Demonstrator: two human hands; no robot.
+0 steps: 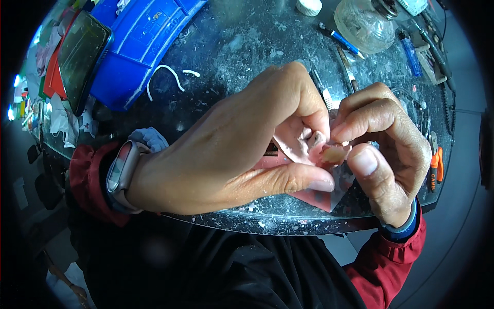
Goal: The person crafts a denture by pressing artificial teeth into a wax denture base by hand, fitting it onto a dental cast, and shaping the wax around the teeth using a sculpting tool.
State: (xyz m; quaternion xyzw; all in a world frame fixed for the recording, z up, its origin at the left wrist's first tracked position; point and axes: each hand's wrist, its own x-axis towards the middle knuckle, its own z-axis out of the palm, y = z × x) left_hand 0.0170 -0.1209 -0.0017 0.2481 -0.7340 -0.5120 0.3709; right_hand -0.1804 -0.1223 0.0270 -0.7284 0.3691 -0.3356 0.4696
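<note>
In front of me, a small pink, wax-like piece (334,154) with a pale yellowish patch is held between both hands. My left hand (231,139) comes across from the left, its thumb and bent fingers closed around the piece. From the right, my right hand (386,139) curls in. Its fingertips touch the piece's right edge, and the thumb bends close beside it. The palms and fingers hide part of the piece, so its full shape cannot be made out. Below the hands, a flat pink sheet (315,200) lies near the table's front edge.
A blue plastic bin (139,44) and a dark glossy panel (85,62) stand at the far left. White cord pieces (170,72) lie beside the bin. At the far right are a glass jar (365,31), a blue pen (347,44) and orange-handled pliers (437,165).
</note>
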